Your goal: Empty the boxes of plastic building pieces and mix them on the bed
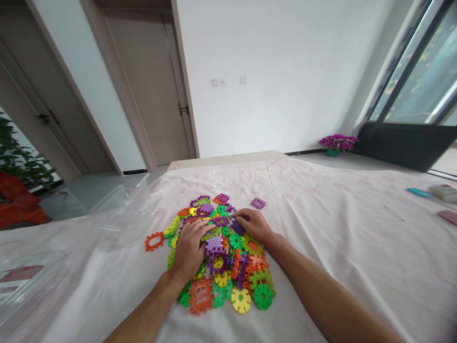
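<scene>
A heap of flat plastic interlocking pieces point(228, 267) in orange, green, purple and yellow lies on a pale pink flowered sheet point(339, 247). My left hand point(190, 250) rests palm down on the left side of the heap, fingers spread over the pieces. My right hand point(253, 224) lies at the heap's far right, its fingers curled round a dark purple piece point(237, 226). A single purple gear-shaped piece point(257, 203) sits apart just beyond my right hand. An orange square frame piece point(154, 241) lies alone to the left.
Clear plastic bags point(117, 205) lie on the sheet at the left. At the far right are a teal object point(419, 192), a white item point(444, 192) and a dark red card point(448, 216). Doors, a potted purple plant point(337, 143) and a window stand beyond.
</scene>
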### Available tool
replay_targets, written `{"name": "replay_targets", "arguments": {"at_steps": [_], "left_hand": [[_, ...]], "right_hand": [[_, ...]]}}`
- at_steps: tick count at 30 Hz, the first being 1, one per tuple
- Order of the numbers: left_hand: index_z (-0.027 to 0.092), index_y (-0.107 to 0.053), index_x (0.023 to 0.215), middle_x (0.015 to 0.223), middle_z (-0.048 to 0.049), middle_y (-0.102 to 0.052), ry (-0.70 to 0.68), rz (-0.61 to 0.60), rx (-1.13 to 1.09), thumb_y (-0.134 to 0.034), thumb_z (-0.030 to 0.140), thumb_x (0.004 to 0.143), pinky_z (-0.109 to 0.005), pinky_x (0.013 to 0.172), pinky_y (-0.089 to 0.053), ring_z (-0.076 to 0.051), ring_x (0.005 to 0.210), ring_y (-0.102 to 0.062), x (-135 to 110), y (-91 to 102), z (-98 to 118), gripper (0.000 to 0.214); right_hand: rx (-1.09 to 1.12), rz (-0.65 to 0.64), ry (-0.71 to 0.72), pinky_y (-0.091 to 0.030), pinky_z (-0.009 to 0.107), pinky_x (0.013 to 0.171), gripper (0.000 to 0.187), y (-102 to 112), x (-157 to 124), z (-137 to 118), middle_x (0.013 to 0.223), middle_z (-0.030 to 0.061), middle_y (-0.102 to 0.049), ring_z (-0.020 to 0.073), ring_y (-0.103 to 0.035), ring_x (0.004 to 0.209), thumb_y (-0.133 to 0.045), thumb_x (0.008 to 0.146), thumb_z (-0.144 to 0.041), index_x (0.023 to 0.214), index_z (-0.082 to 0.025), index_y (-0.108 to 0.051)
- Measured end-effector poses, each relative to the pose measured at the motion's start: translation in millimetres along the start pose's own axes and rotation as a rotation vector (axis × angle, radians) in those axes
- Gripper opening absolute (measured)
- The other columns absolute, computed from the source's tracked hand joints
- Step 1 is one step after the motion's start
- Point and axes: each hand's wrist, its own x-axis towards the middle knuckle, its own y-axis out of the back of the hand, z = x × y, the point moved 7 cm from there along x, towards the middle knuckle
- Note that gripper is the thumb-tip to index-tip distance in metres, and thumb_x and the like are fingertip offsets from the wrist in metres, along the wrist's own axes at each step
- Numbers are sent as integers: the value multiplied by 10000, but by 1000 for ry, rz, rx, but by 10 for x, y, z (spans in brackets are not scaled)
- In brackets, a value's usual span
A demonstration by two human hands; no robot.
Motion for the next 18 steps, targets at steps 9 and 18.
{"name": "replay_targets", "arguments": {"at_steps": [9, 18], "left_hand": [[264, -638, 1167, 1248, -12, -646, -20, 38, -52, -444, -15, 746, -477, 1114, -362, -213, 1243, -518, -9, -1, -25, 541], [236, -552, 1259, 1246, -48, -630, -186, 194, -107, -347, 21, 877, -441, 1127, -350, -183, 1247, -513, -73, 226, 205, 484]], "right_hand": [[23, 66, -75, -504, 279, 720, 237, 89, 30, 28, 845, 35, -750, 194, -676, 780, -518, 815, -258, 860, -181, -738], [45, -1, -6, -496, 274, 719, 234, 7, 14, 37, 853, 20, -749, 186, -676, 771, -540, 828, -246, 928, -188, -744]]}}
